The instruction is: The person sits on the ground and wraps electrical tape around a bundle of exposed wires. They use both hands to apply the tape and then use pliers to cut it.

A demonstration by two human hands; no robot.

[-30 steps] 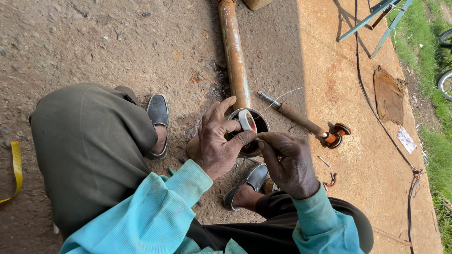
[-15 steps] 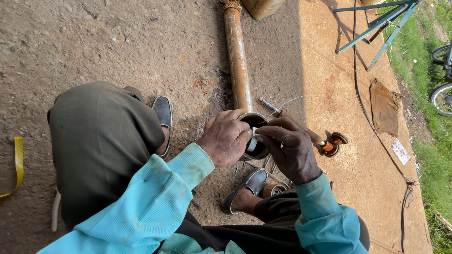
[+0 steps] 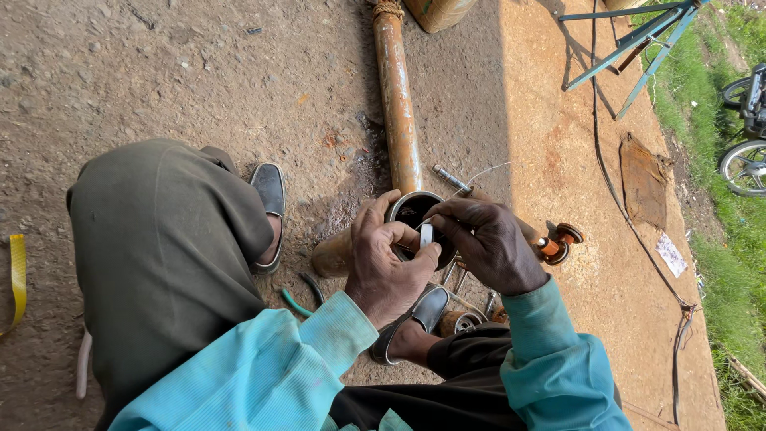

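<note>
person squats on bare ground, teal sleeves and olive trousers nearest cam, dark slip-on shoes either side.

hands: left hand (image 3: 387, 267) closed round rim of a short dark metal cylinder (image 3: 415, 209), fingers curled over near edge, thumb up by the small piece. right hand (image 3: 488, 243) closed too, fingertips pinching a small pale flat piece (image 3: 426, 234) at the cylinder mouth. both gripping, neither open.

location: cylinder sits just in front of the knees, betw. the two hands, at the near end of a long rusty pipe (image 3: 397, 104); whether joined to the pipe, cannot tell.

handling (judgement): cylinder looks steel, stiff, prob. heavy for its size, rim likely greasy so may slip; best held round outer wall as left hand does. pale piece looks thin, light, easy to drop or bend; pinch by edges.

containers: cylinder open at top, inside dark, contents not visible. smaller round metal part (image 3: 461, 322) by the right shoe, contents unclear.

near: green curved strip (image 3: 294, 303) on ground by left shoe. orange-handled tool (image 3: 556, 243) just right of right hand.

far: drum base (image 3: 437, 12) at pipe's far end, blue metal frame (image 3: 630, 40), cable (image 3: 614, 191) across the ground, grass and a wheel (image 3: 742, 168) at right edge.
</note>
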